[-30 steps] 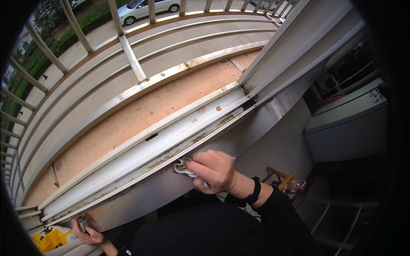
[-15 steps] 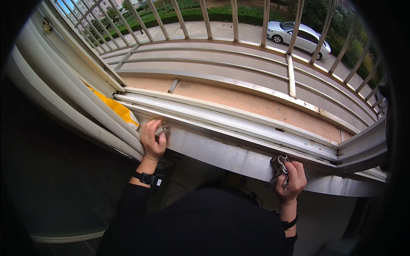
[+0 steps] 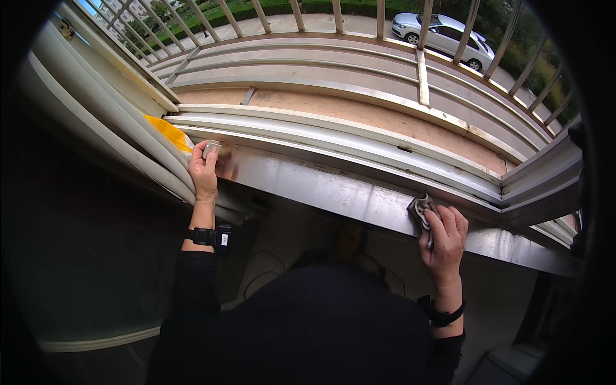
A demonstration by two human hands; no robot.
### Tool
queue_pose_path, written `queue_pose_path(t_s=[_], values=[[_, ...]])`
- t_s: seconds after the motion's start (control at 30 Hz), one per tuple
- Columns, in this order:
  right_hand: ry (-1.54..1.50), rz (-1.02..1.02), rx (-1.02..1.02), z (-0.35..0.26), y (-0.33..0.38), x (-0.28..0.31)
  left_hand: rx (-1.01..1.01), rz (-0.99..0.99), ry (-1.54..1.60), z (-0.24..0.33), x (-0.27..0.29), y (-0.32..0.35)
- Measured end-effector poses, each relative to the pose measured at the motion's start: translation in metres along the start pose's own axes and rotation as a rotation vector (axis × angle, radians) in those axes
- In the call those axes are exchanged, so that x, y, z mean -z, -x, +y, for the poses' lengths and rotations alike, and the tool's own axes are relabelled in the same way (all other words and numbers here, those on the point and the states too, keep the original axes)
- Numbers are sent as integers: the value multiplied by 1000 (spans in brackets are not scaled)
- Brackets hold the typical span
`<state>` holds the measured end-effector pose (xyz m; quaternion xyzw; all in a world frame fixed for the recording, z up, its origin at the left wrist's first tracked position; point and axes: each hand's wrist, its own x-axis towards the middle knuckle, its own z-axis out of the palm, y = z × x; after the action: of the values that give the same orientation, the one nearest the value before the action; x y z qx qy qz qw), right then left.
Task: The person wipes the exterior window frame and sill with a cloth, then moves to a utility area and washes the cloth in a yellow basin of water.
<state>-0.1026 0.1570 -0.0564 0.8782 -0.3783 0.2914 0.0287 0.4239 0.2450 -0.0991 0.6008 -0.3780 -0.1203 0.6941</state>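
Observation:
A shiny metal window sill (image 3: 321,190) runs across in front of me, below the white sliding window track (image 3: 308,133). At the sill's left end my left hand (image 3: 204,170) pinches a small, pale, flat-sided piece (image 3: 212,149) between thumb and fingers; its exact kind I cannot make out. Toward the right, my right hand (image 3: 444,240) is closed on a crumpled grey rag (image 3: 421,206), which rests against the sill. The rag's lower part is partly covered by my fingers.
Grey curtain folds (image 3: 106,122) hang at the left, with a yellow and white bag or cloth (image 3: 170,133) beside them. Beyond the track lies a brownish ledge (image 3: 340,112), then metal window bars (image 3: 423,77). A silver car (image 3: 443,35) stands outside.
The view has tilted, so the sill sits higher in the picture. My left hand's small piece now shows more plainly, and my right hand has turned slightly, still gripping the rag.

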Motion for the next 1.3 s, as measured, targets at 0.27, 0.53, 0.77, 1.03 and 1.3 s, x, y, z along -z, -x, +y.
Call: queue_pose_path(t_s=[0.27, 0.53, 0.77, 1.03, 1.3], values=[[-43, 221, -55, 16, 8, 2, 25, 93, 370, -2, 12, -7], [-231, 156, 128, -142, -90, -83, -65, 165, 190, 10, 11, 4], [-251, 183, 473, -315, -221, -200, -270, -11, 58, 24, 57, 19], [-117, 151, 299, -255, -149, -192, -253, -204, -30, -6, 42, 6], [457, 235, -425, 11, 56, 13, -680, -295, -714, -5, -2, -1]])
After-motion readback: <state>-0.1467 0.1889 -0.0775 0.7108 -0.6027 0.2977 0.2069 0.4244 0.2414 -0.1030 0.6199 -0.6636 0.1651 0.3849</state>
